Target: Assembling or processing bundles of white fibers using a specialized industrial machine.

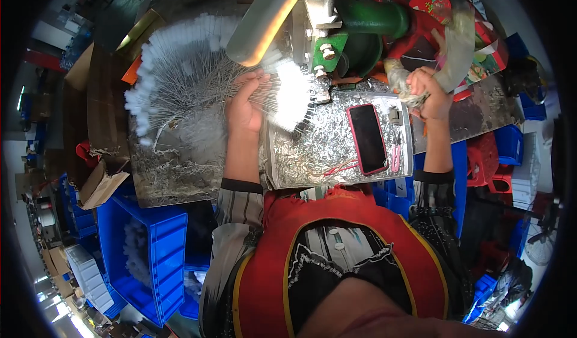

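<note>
My left hand [245,106] pinches the thin wire stems of a fan of small white-bristled brushes [290,94]; their white heads spread to the right, brightly lit. Left of that hand lies a large heap of similar brushes [180,61], wires pointing inward and white heads along the outer rim. My right hand [431,94] is closed around the wrapped handle [398,82] of a green hand press [369,22]. The press has bolts and a metal jaw, close to the brush heads; whether a brush touches the jaw I cannot tell.
A glowing lamp [267,22] hangs over the brushes. A foil-covered tray [312,151] holds a red-edged phone [367,138] and pink thread snips [396,154]. Blue bins [165,260] stand below left, a cardboard box [93,97] at left, red stools [484,160] at right.
</note>
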Tool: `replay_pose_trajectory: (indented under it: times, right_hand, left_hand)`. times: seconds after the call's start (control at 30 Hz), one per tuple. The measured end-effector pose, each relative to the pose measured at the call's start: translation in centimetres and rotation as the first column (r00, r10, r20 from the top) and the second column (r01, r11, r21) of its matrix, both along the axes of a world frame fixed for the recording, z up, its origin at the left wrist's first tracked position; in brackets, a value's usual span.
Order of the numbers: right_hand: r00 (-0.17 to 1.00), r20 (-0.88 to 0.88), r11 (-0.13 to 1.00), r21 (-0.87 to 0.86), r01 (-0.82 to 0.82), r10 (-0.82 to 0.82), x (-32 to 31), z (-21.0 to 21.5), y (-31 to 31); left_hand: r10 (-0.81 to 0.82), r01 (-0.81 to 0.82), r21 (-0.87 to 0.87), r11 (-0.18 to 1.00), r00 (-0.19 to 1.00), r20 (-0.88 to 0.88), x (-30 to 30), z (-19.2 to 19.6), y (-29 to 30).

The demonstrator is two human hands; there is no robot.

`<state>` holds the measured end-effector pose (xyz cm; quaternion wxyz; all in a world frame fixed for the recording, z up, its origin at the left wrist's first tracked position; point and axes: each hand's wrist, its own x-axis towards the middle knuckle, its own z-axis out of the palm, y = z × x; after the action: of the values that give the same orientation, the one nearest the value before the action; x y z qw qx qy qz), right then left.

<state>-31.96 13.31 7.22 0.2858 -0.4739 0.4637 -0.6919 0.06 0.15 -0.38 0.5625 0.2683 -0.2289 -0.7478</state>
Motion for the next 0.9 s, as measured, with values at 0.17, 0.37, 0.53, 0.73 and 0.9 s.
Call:
replay_pose_trajectory:
  times: [0.17, 0.37, 0.53, 0.73, 0.9]
  right_hand:
    - [0.979, 0.152, 0.978, 0.18, 0.105, -0.133, 1.2, 3.6, 0.3]
    - [0.985, 0.14, 0.982, 0.171, 0.078, -0.103, 0.6, 3.3, 0.5]
    - [0.971, 0.174, 0.962, 0.244, 0.121, -0.166, 1.0, 4.4, 0.5]
    - [0.989, 0.104, 0.99, 0.098, 0.097, -0.107, 0.8, 1.8, 0.2]
    - [0.998, -0.056, 0.998, -0.064, 0.023, -0.026, 0.5, -0.5, -0.5]
  left_hand:
    - [0.054, -0.054, -0.012, 0.998, 0.998, -0.015, -0.2, -0.1, 0.3]
    - [0.104, -0.102, -0.055, 0.993, 0.994, 0.033, -0.8, 0.1, 0.1]
    - [0.125, -0.122, -0.057, 0.991, 0.991, 0.052, -0.6, 0.3, 0.0]
    - [0.099, -0.093, -0.063, 0.994, 0.991, 0.093, -0.7, 0.9, 0.1]
    - [0.136, -0.131, -0.057, 0.99, 0.984, 0.117, -0.8, 1.1, 0.1]
